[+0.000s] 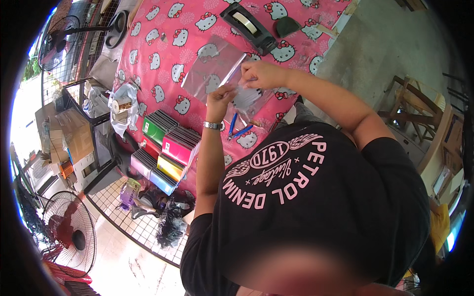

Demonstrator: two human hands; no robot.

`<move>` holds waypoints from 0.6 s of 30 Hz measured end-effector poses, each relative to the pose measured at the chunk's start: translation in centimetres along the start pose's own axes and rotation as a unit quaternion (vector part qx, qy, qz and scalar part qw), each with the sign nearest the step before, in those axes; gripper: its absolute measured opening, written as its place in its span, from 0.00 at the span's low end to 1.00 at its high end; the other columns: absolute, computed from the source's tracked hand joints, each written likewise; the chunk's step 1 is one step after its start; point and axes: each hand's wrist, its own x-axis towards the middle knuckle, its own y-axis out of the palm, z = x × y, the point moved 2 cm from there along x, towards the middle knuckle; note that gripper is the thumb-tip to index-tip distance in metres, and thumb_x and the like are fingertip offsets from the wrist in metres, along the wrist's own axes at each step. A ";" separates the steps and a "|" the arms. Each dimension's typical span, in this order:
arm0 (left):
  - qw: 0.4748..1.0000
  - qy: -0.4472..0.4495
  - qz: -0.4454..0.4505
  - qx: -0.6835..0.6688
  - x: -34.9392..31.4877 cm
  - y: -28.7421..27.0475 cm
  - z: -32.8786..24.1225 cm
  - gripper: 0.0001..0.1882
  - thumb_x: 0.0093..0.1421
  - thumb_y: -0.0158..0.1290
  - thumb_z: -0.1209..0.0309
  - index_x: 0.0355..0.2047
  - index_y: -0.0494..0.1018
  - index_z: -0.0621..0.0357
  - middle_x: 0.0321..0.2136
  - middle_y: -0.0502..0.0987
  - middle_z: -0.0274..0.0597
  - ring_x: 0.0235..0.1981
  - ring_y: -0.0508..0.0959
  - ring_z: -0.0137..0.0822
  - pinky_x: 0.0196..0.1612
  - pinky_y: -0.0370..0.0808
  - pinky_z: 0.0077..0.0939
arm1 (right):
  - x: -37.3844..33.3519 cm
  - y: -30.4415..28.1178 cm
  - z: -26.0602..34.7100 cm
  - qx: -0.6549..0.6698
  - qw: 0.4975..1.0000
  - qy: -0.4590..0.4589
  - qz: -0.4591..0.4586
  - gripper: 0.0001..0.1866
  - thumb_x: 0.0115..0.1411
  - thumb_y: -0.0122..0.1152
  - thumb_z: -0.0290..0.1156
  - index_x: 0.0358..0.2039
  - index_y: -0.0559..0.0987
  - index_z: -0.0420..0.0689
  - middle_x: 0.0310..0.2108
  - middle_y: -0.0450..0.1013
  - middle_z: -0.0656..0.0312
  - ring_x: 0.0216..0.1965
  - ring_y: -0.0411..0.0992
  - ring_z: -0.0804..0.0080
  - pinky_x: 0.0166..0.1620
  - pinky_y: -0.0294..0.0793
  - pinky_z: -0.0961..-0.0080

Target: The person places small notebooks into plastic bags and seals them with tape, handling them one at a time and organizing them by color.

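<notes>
My left hand (pixel 221 97), with a metal watch on its wrist, is closed in a pinch on the edge of a clear plastic bag (pixel 210 58). Close beside it, my right hand (pixel 262 75) also has its fingers closed at the bag's edge. The bag spreads over the pink patterned tablecloth (pixel 168 59). Whitish items (pixel 247 100), too unclear to name, lie under clear plastic just below my hands. Nearer to me on the cloth rests a pair of blue-handled pliers (pixel 240 131).
Stacks of colourful spiral notebooks (pixel 168 135) stand left of my left forearm. Beyond my hands are a black tape dispenser (pixel 249 28) and a dark green object (pixel 286 27). A white plastic bag (pixel 123 109) hangs at the table's left edge. A fan (pixel 70 234) stands lower left.
</notes>
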 end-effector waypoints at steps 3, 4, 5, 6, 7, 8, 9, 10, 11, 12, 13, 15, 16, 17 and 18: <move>0.947 0.168 -0.113 0.249 -0.2 0.8 -3.6 0.12 0.47 0.57 0.79 0.33 0.80 0.53 0.33 0.77 0.36 0.27 0.76 0.33 0.32 0.72 0.19 | 0.4 0.4 1.0 -0.046 0.997 -0.032 -0.055 0.09 0.49 0.60 0.31 0.31 0.79 0.43 0.28 0.68 0.59 0.33 0.70 0.63 0.36 0.69 0.67; 0.939 0.152 -0.134 0.279 -0.9 1.5 -4.5 0.11 0.46 0.57 0.79 0.32 0.80 0.54 0.32 0.76 0.37 0.26 0.75 0.33 0.30 0.72 0.19 | -0.1 1.0 1.2 -0.052 0.996 -0.026 -0.070 0.09 0.49 0.60 0.31 0.31 0.79 0.43 0.28 0.67 0.59 0.33 0.70 0.63 0.35 0.69 0.66; 0.929 0.136 -0.154 0.308 -1.5 2.0 -5.2 0.10 0.46 0.57 0.79 0.31 0.80 0.55 0.31 0.76 0.38 0.25 0.75 0.34 0.28 0.72 0.20 | -0.6 1.3 1.2 -0.059 0.994 -0.019 -0.086 0.09 0.49 0.59 0.30 0.31 0.79 0.43 0.28 0.67 0.58 0.33 0.70 0.63 0.35 0.69 0.66; 0.920 0.161 -0.154 0.322 -1.9 2.3 -5.6 0.11 0.47 0.56 0.80 0.33 0.79 0.56 0.30 0.75 0.40 0.25 0.76 0.36 0.26 0.72 0.25 | -0.7 1.4 1.4 -0.078 0.993 -0.041 -0.081 0.10 0.48 0.60 0.31 0.31 0.79 0.42 0.28 0.68 0.58 0.34 0.70 0.63 0.36 0.69 0.66; 0.924 0.166 -0.135 0.316 -2.2 2.4 -5.9 0.12 0.47 0.55 0.80 0.34 0.79 0.57 0.31 0.75 0.40 0.26 0.76 0.37 0.28 0.72 0.25 | -1.1 1.3 1.5 -0.098 0.990 -0.063 -0.077 0.11 0.48 0.60 0.31 0.32 0.79 0.42 0.29 0.68 0.58 0.34 0.70 0.62 0.36 0.70 0.66; 0.928 0.171 -0.116 0.309 -2.6 2.5 -6.3 0.13 0.47 0.55 0.80 0.35 0.78 0.58 0.32 0.75 0.40 0.28 0.76 0.38 0.29 0.73 0.26 | -1.5 1.2 1.6 -0.119 0.987 -0.084 -0.073 0.12 0.47 0.60 0.32 0.33 0.78 0.42 0.30 0.69 0.58 0.34 0.70 0.62 0.37 0.70 0.66; 0.931 0.174 -0.100 0.304 -3.2 2.3 -6.6 0.13 0.47 0.54 0.81 0.36 0.77 0.59 0.33 0.75 0.41 0.29 0.76 0.39 0.30 0.73 0.26 | -2.0 1.1 2.0 -0.133 0.983 -0.108 -0.065 0.14 0.47 0.60 0.31 0.36 0.77 0.42 0.33 0.70 0.58 0.36 0.70 0.62 0.39 0.70 0.66; 0.937 0.186 -0.065 0.289 -3.8 2.0 -7.0 0.14 0.47 0.54 0.81 0.36 0.77 0.60 0.34 0.75 0.41 0.31 0.76 0.39 0.32 0.73 0.27 | -2.8 0.7 2.6 -0.148 0.979 -0.130 -0.058 0.17 0.47 0.61 0.31 0.39 0.77 0.42 0.35 0.71 0.58 0.39 0.70 0.61 0.41 0.70 0.67; 0.941 0.198 -0.030 0.273 -4.3 1.5 -7.3 0.15 0.47 0.53 0.81 0.37 0.76 0.61 0.34 0.75 0.41 0.33 0.76 0.40 0.34 0.73 0.29 | -3.4 0.4 3.2 -0.162 0.974 -0.152 -0.051 0.19 0.47 0.61 0.30 0.42 0.76 0.42 0.38 0.71 0.59 0.41 0.70 0.61 0.44 0.71 0.67; 0.943 0.211 0.005 0.256 -4.7 1.5 -7.5 0.15 0.47 0.53 0.81 0.38 0.76 0.62 0.35 0.75 0.41 0.35 0.76 0.41 0.36 0.73 0.30 | -3.8 0.4 3.7 -0.192 0.967 -0.160 -0.041 0.20 0.47 0.60 0.31 0.42 0.75 0.42 0.39 0.71 0.58 0.42 0.70 0.60 0.45 0.70 0.67; 0.936 0.221 -0.006 0.274 -5.1 1.8 -7.5 0.15 0.46 0.53 0.81 0.37 0.76 0.62 0.36 0.75 0.41 0.35 0.75 0.41 0.37 0.73 0.31 | -4.1 0.5 4.1 -0.222 0.960 -0.168 -0.030 0.20 0.47 0.60 0.31 0.42 0.75 0.41 0.41 0.71 0.58 0.43 0.69 0.60 0.46 0.70 0.67; 0.919 0.242 -0.026 0.310 -5.4 2.8 -7.4 0.15 0.46 0.54 0.81 0.37 0.76 0.62 0.36 0.76 0.40 0.36 0.75 0.41 0.40 0.72 0.33 | -4.6 1.0 4.6 -0.277 0.947 -0.161 -0.028 0.18 0.47 0.60 0.31 0.40 0.75 0.41 0.42 0.71 0.58 0.44 0.69 0.60 0.47 0.69 0.66; 0.910 0.250 -0.037 0.329 -5.4 2.9 -6.8 0.14 0.45 0.54 0.81 0.35 0.77 0.61 0.36 0.76 0.40 0.36 0.75 0.41 0.40 0.72 0.33 | -4.4 1.9 4.5 -0.301 0.941 -0.149 -0.034 0.17 0.47 0.60 0.32 0.38 0.75 0.41 0.41 0.71 0.58 0.44 0.69 0.60 0.47 0.69 0.65; 0.900 0.257 -0.049 0.349 -5.2 2.9 -5.7 0.13 0.45 0.55 0.81 0.34 0.77 0.61 0.36 0.76 0.40 0.36 0.75 0.41 0.40 0.71 0.33 | -4.2 2.7 4.4 -0.324 0.935 -0.137 -0.041 0.15 0.47 0.60 0.32 0.36 0.76 0.41 0.40 0.71 0.59 0.43 0.69 0.61 0.47 0.69 0.65; 0.890 0.266 -0.058 0.366 -4.9 3.1 -5.6 0.12 0.44 0.55 0.81 0.33 0.77 0.60 0.36 0.76 0.39 0.36 0.75 0.41 0.41 0.71 0.34 | -4.1 3.0 4.3 -0.329 0.933 -0.129 -0.061 0.11 0.48 0.58 0.32 0.33 0.75 0.42 0.37 0.71 0.59 0.42 0.68 0.61 0.46 0.68 0.65</move>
